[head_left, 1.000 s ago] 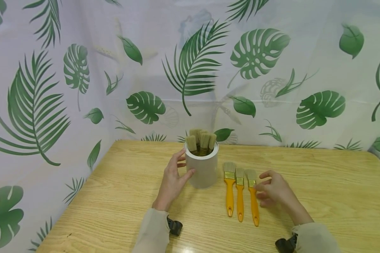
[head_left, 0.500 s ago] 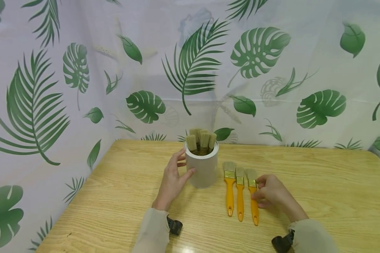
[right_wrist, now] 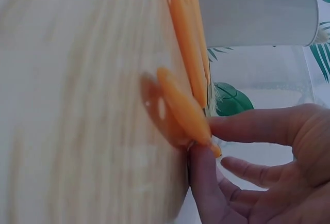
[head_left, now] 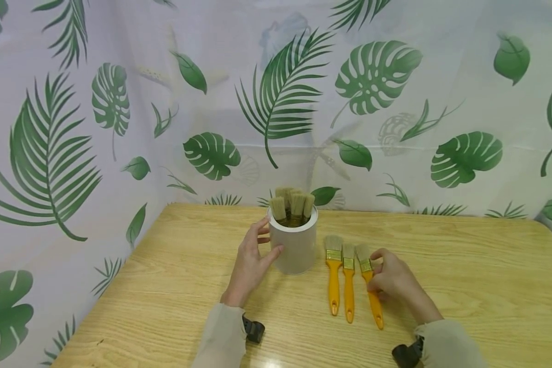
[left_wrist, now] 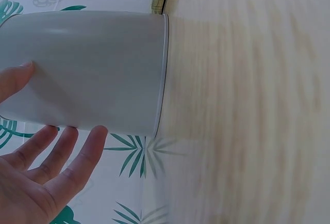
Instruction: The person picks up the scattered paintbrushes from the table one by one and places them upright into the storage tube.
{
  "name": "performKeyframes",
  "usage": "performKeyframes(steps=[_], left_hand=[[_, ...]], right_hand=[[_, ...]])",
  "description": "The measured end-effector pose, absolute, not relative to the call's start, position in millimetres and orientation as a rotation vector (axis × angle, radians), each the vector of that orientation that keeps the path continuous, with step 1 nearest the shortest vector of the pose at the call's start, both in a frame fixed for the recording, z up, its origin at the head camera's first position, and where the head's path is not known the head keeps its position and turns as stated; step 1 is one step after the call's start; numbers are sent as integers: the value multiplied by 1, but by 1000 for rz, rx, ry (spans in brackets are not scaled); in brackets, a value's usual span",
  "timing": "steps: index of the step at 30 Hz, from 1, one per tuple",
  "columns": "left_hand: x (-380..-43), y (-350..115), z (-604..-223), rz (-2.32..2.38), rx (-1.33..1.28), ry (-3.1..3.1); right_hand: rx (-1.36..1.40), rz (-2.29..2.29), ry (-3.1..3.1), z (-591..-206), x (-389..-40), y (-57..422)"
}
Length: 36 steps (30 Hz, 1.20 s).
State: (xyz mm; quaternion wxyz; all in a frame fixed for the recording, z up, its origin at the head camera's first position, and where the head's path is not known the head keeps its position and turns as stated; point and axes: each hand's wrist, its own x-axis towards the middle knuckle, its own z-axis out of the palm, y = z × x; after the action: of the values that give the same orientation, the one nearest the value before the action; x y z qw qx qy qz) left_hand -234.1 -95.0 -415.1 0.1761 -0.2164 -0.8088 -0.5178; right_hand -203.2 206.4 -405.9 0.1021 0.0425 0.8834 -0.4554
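A white cylindrical can stands upright on the table with several paintbrushes in it, bristles up. My left hand holds the can's left side, thumb on the front; the left wrist view shows fingertips touching the can wall. To the right, my right hand pinches the handle of a flat paintbrush between thumb and forefinger. In the right wrist view, that orange handle has its end raised off the tabletop. Two more orange-handled paintbrushes, a wider one and a narrower one, lie beside it.
The wooden table extends to both sides of the can. Behind it hangs a white cloth printed with green leaves, close to the table's far edge. A black wrist camera sits below my left hand.
My right hand has come in from the right and pinched the rightmost paintbrush. That brush has turned, its handle end swinging right. The left hand and can have stayed put.
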Motion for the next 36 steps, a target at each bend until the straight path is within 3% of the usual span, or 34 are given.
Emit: performKeyframes(steps=[36], left_hand=[[-235, -97, -416, -1450, -610, -2295]], right_hand=[[-9, -1910, 2388, -395, -210, 220]])
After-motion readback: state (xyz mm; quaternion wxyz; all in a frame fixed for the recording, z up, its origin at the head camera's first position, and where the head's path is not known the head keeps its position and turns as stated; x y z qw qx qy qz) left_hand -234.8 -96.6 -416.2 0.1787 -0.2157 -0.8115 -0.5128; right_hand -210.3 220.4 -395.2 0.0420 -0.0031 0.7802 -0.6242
